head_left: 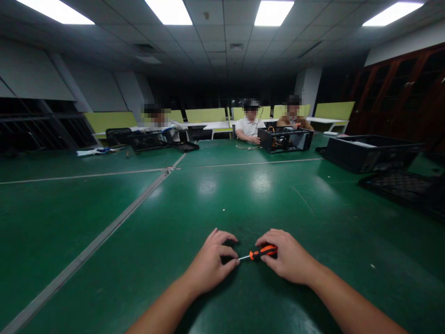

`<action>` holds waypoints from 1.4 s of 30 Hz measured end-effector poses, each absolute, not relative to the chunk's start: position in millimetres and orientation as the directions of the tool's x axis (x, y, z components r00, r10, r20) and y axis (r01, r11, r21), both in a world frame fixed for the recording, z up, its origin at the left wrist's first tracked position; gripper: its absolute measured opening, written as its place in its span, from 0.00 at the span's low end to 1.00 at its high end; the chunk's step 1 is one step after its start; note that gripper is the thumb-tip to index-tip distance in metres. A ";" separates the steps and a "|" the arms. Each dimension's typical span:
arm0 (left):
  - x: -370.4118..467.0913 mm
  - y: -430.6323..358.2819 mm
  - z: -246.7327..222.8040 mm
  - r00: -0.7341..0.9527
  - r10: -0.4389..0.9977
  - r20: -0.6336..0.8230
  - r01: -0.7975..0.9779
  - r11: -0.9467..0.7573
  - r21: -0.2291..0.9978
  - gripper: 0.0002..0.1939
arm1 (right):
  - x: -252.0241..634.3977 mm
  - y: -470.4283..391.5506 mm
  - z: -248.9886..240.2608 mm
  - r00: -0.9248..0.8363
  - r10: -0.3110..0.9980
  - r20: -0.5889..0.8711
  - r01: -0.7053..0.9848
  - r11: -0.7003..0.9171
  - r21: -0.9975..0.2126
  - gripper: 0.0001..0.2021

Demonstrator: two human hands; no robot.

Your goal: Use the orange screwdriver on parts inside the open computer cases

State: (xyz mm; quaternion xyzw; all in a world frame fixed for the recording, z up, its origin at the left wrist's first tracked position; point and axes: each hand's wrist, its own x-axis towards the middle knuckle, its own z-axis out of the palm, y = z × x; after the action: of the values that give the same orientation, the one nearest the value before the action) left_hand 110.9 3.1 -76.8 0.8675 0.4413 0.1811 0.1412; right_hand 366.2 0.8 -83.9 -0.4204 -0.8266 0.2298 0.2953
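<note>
A screwdriver (260, 253) with an orange and black handle lies sideways low over the green table (194, 199), its thin metal shaft pointing left. My right hand (287, 255) is closed round the rear of the handle, thumb below and fingers above. At the other end, my left hand (212, 260) has its thumb and a fingertip together at the shaft's tip, its other fingers curved and spread above. The very tip is hidden by those fingers. Whether the screwdriver touches the tabletop, I cannot tell.
A black computer case (373, 152) and a dark panel (399, 190) lie at the right. Across the table, people sit behind an opened case (285, 139) and other dark computer parts (149, 140). A grey seam strip (104, 236) crosses the table at the left.
</note>
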 end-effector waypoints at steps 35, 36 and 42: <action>107.9 13.2 -75.8 0.610 0.736 0.292 0.685 -0.676 0.272 0.06 | 363.6 4.4 -82.0 -0.504 0.820 0.270 0.594 0.556 -0.581 0.12; 108.6 13.0 -76.4 0.610 0.738 0.289 0.683 -0.674 0.281 0.07 | 363.7 4.5 -81.7 -0.499 0.823 0.272 0.594 0.553 -0.584 0.12; 115.9 9.1 -76.3 0.607 0.751 0.259 0.671 -0.659 0.340 0.07 | 367.9 5.3 -77.6 -0.460 0.842 0.283 0.582 0.526 -0.620 0.12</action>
State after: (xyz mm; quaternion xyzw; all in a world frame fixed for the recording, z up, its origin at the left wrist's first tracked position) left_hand 115.9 9.1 -76.3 0.8902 0.3995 0.1922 0.1046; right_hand 367.9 5.3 -77.6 -0.4317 -0.8243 0.2245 0.2893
